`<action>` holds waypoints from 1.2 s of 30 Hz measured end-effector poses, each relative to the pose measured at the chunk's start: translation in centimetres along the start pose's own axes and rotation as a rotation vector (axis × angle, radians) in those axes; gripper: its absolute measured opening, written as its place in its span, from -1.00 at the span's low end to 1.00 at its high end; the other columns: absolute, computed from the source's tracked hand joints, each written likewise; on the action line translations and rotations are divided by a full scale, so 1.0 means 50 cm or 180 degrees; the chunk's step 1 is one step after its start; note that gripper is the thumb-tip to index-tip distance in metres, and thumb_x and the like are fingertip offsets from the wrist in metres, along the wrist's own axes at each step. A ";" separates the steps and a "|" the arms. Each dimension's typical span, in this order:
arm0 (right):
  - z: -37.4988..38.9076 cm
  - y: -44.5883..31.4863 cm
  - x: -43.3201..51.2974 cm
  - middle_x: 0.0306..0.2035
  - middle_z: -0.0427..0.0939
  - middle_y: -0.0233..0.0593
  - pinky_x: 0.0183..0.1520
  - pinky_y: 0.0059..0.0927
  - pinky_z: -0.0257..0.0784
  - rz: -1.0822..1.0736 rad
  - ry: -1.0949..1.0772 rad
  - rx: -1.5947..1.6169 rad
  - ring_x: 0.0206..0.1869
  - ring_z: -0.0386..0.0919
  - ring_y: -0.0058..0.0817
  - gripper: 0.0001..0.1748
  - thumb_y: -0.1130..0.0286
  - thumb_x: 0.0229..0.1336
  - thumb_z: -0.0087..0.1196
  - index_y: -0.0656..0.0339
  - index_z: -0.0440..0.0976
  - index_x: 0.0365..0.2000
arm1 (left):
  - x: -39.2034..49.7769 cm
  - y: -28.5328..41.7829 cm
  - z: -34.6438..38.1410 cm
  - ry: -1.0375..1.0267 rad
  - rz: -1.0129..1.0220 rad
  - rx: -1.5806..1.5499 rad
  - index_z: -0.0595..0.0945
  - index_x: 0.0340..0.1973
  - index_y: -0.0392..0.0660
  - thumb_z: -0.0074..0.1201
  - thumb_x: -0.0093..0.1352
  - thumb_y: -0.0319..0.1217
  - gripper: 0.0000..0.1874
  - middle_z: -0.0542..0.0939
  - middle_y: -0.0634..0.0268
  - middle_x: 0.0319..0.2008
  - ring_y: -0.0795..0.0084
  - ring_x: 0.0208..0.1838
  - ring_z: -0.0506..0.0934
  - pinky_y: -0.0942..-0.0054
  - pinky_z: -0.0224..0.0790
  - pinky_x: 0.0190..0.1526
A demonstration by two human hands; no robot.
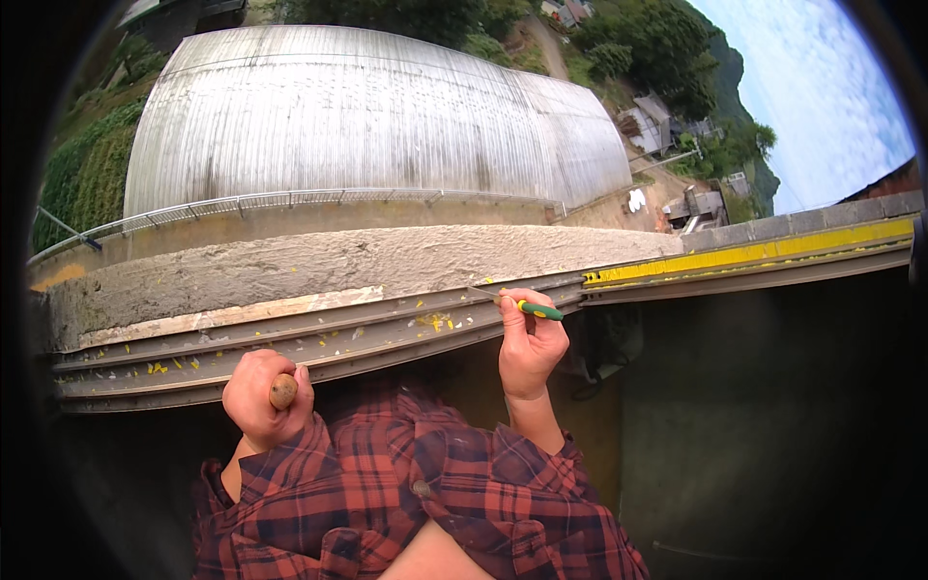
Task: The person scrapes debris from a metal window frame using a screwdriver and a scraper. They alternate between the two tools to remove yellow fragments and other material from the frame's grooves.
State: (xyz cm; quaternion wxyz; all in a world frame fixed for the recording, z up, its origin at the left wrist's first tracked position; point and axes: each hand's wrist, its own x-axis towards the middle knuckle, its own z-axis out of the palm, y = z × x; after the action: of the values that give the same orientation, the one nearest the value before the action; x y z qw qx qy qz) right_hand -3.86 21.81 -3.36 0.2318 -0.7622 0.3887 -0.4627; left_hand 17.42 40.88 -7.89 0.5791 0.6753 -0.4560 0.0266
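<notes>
My left hand (250, 395) is closed around a tool with a round wooden handle (283, 391), whose butt end faces up. The rest of that tool is hidden by the fist. It rests at the near edge of a grey metal window sill track (348, 339). Between the thumb and fingers of my right hand (533, 348) is a slim tool with a green and yellow handle (542, 312). Its thin metal tip points left, over the track's outer rail; the exact kind of tip is too small to tell. Yellow and white flakes (435, 321) lie scattered in the channels.
Beyond the track runs a rough cement ledge (377, 254), with a pale strip (232, 317) along its inner edge. To the right, a bright yellow strip (754, 254) lines another frame section. Outside, below, are a metal railing (348, 194) and a corrugated roof (377, 123).
</notes>
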 end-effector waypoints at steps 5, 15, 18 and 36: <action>-0.055 0.062 0.033 -0.33 0.58 -0.30 -0.24 -0.57 0.52 0.1020 0.0514 0.0619 -0.35 0.53 -0.62 -0.94 0.55 0.30 0.07 0.34 0.47 -0.26 | 0.006 0.003 -0.003 -0.0046 0.0094 0.0047 0.53 -0.45 -0.17 0.22 0.06 -0.66 -0.80 0.51 0.18 -0.55 0.17 -0.48 0.52 0.36 0.38 -0.45; -0.127 0.154 0.068 -0.31 0.57 -0.17 -0.35 -0.46 0.60 0.1951 0.0917 0.1175 -0.37 0.58 -0.46 -0.90 0.53 0.29 0.06 0.30 0.39 -0.22 | 0.006 0.015 0.004 -0.0022 -0.0040 0.0099 0.50 -0.44 -0.21 0.14 0.11 -0.69 -0.82 0.49 0.15 -0.54 0.17 -0.49 0.48 0.36 0.33 -0.41; -0.133 0.176 0.073 -0.33 0.58 -0.17 -0.37 -0.45 0.63 0.1989 0.0933 0.1193 -0.38 0.60 -0.41 -0.90 0.51 0.29 0.06 0.29 0.40 -0.21 | 0.005 0.021 0.007 0.0019 -0.0100 0.0147 0.49 -0.44 -0.22 0.12 0.12 -0.70 -0.83 0.49 0.15 -0.54 0.19 -0.49 0.47 0.36 0.32 -0.41; -0.140 0.223 0.088 -0.34 0.58 -0.13 -0.39 -0.47 0.61 0.2210 0.0812 0.1502 -0.41 0.62 -0.40 -0.92 0.56 0.27 0.07 0.33 0.41 -0.24 | -0.016 0.013 0.007 0.0037 -0.0384 0.0337 0.48 -0.44 -0.23 0.09 0.18 -0.70 -0.86 0.49 0.17 -0.51 0.24 -0.48 0.45 0.41 0.31 -0.36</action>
State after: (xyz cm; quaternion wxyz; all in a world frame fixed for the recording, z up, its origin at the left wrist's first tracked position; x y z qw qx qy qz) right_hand -13.09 11.72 -5.76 0.4915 -0.4493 0.5310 -0.5240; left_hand 16.36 41.13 -7.94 0.5457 0.7311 -0.4090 0.0196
